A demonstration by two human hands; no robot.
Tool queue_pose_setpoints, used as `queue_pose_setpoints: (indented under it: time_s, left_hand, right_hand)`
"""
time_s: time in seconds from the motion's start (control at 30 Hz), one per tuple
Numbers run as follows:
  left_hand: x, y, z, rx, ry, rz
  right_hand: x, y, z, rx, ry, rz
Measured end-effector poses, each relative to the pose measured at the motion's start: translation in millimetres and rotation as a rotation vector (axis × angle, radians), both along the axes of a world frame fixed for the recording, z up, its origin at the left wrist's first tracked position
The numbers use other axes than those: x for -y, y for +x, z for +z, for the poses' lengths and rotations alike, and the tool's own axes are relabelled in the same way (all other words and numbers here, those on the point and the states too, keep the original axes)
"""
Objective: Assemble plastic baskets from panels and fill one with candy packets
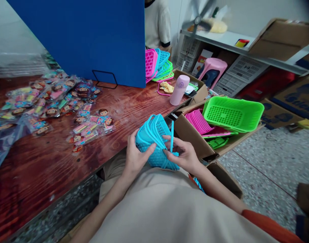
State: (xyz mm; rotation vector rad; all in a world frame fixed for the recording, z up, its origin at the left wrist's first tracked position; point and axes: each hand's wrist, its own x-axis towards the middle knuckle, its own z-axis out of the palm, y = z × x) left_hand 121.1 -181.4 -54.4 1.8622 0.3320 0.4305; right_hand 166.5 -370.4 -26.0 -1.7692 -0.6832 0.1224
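Note:
My hands are in front of my body, holding a stack of turquoise plastic mesh baskets over the table edge. My left hand grips the stack's near side. My right hand pinches a thin turquoise plastic strip, probably a basket handle, which stands upright against the stack. Its lower end is hidden by my fingers. Part of the stack's underside is hidden behind my hands.
Several clear packets with cartoon faces lie across the reddish wooden table. A blue board stands behind them. To the right, a cardboard box holds a green basket and pink baskets. A pink bottle stands nearby.

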Motion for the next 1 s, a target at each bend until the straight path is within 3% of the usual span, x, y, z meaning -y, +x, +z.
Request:
queue_pose_setpoints:
  time_s: [0.17, 0.33, 0.43, 0.57, 0.7, 1.0]
  left_hand:
    - [-1, 0, 7.2, -0.088, -0.134, 0.025]
    - [-2, 0, 12.1, -0.100, -0.152, 0.006]
    - [-1, 0, 9.9, -0.090, -0.155, 0.006]
    - [2, 2, 9.0, -0.127, -0.090, 0.100]
    - [1, 2, 15.7, -0.121, -0.078, 0.079]
    - [-6, 8, 28.6, -0.067, -0.162, 0.112]
  right_hand:
    - [1, -3, 6.3, 0.017, 0.078, -0.093]
    - [6, 0, 9.7, 0.056, 0.097, -0.173]
    - [8, 4, 13.7, 0.067, 0.097, -0.158]
    - [6, 7, 22.0, 0.104, -0.002, -0.081]
    - [1, 7, 25.8, 0.163, -0.068, -0.031]
    - [-6, 11, 20.9, -0.005, 0.155, -0.104]
